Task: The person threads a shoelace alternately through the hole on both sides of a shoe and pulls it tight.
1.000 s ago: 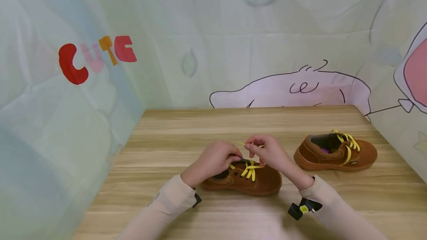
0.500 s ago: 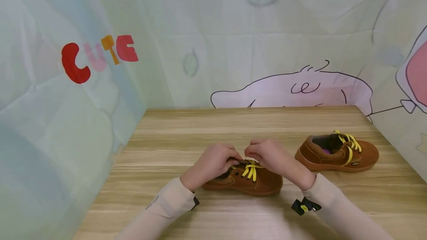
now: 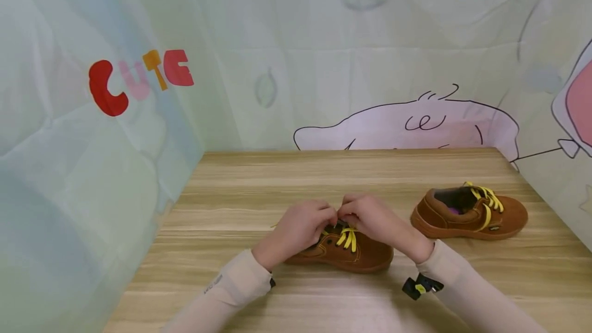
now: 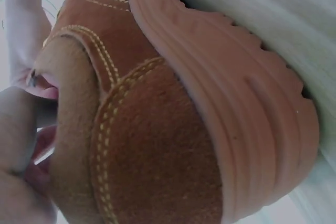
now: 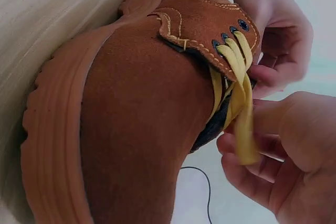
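Note:
A brown suede shoe (image 3: 370, 255) with yellow laces (image 3: 350, 239) stands on the wooden table, toe to the right. My left hand (image 3: 300, 226) reaches over its opening, thumb and fingertips pinching at the upper's far edge by the eyelets. Right beside those fingertips, my right hand (image 3: 374, 217) pinches a lace end, mostly hidden by its fingers. In the right wrist view the crossed laces (image 5: 239, 59) run through dark eyelets, and a loose strand hangs in front of the right fingers. The heel (image 4: 157, 145) fills the left wrist view.
A matching brown shoe (image 3: 467, 215), laced in yellow, stands to the right, toe pointing right. The wooden table (image 3: 259, 179) is backed by a printed cloth (image 3: 296, 76) at the rear and sides.
My right hand has come down and left from above the shoe, bringing the lace end to the eyelets. My left hand has shifted slightly right, and the fingertips now meet.

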Motion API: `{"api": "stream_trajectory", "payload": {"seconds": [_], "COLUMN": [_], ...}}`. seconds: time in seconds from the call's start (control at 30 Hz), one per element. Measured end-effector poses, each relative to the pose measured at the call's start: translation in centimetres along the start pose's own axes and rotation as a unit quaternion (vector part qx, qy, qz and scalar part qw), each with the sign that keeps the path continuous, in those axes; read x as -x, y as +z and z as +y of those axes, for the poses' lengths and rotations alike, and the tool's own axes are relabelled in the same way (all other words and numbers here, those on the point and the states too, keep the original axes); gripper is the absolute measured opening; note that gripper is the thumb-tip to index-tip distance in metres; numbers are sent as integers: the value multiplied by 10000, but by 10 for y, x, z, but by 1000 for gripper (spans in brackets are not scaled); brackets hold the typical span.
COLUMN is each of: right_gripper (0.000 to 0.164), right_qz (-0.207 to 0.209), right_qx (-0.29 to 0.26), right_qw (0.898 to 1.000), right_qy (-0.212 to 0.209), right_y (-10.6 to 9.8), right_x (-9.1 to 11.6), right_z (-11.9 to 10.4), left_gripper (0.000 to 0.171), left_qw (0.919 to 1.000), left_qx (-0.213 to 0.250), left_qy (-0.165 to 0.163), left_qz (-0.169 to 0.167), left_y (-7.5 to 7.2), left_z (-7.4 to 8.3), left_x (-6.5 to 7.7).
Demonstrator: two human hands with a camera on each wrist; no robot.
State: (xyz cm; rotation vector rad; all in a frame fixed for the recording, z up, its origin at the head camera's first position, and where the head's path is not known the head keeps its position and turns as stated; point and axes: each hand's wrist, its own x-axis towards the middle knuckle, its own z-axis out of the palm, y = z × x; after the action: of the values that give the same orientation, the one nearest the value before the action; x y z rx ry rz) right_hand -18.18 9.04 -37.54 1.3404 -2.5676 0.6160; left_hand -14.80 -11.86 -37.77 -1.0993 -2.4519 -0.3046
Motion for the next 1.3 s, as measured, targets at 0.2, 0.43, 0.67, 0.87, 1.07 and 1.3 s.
{"api": "stream_trajectory", "payload": {"seconds": [0.2, 0.43, 0.67, 0.87, 1.07, 1.3], "right_gripper": [14, 12, 16, 36, 83, 74], "right_qz": [39, 70, 79, -136, -680, -678], "right_qx": [-116, -277, -720, -1612, -1838, -1399], "right_qw": [9999, 9989, 9955, 9801, 9699, 9772], "right_qy": [95, 377, 617, 1150, 1442, 1444], "right_y": [2, 2, 1, 0, 5, 10], "right_x": [-3, -6, -3, 15, 47, 56], "right_z": [-4, -7, -5, -3, -1, -4], "left_gripper": [9, 15, 4, 8, 15, 28], "left_qw": [9943, 9935, 9817, 9876, 9865, 9608], "left_qx": [-823, -258, 441, 26, -1367, -2530], "left_qy": [-634, -1081, -1813, -1453, -796, -852], "left_qz": [-225, -248, -373, -591, -425, -742], "left_y": [-9, -1, 4, -10, -43, -85], "left_z": [11, 15, 16, 10, -4, -4], "left_x": [5, 0, -2, 1, 13, 35]}}
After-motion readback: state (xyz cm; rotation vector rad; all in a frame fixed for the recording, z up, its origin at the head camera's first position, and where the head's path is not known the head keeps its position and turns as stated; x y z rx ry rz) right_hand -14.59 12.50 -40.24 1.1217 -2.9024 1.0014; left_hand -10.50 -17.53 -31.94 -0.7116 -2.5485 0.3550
